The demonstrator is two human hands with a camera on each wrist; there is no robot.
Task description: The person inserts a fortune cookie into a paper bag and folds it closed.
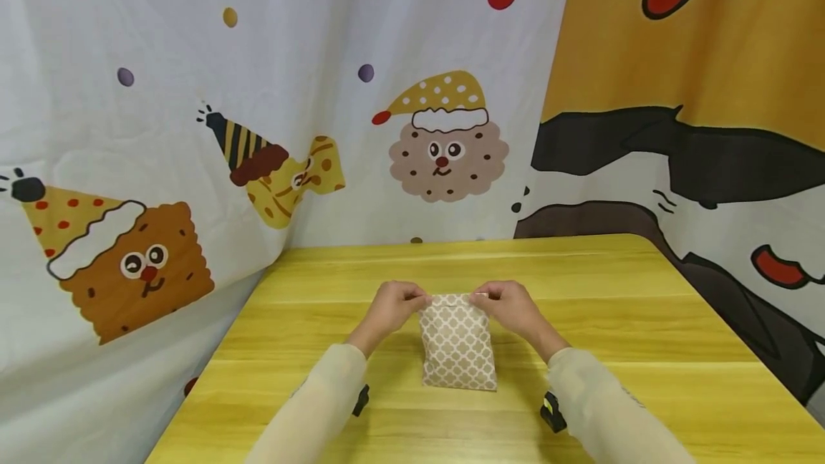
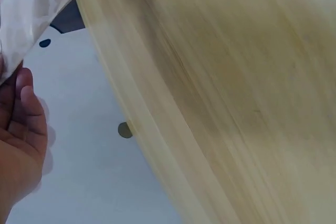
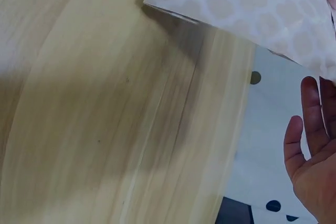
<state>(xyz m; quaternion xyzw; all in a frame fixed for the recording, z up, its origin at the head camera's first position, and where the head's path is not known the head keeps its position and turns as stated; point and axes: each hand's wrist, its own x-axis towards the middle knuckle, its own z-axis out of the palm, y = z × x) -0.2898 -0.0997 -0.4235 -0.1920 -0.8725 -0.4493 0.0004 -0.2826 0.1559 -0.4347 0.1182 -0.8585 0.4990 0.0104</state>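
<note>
A small beige paper bag (image 1: 459, 346) with a white lattice pattern stands or hangs between both hands at the middle of the table; whether its bottom edge touches the wood I cannot tell. My left hand (image 1: 394, 304) pinches its upper left corner between thumb and fingers. At the upper right corner my right hand (image 1: 510, 304) pinches it the same way. The left wrist view shows one edge of the bag (image 2: 44, 6) above the left hand (image 2: 23, 129). In the right wrist view the bag (image 3: 247, 3) slants above the right hand (image 3: 317, 156), whose outer fingers are extended.
A yellow wood-grain table (image 1: 290, 321) lies under the hands. Behind it hangs a white curtain (image 1: 309, 34) printed with cartoon biscuits, with an orange and black section at right. Dark wrist devices (image 1: 553, 412) sit under the sleeves.
</note>
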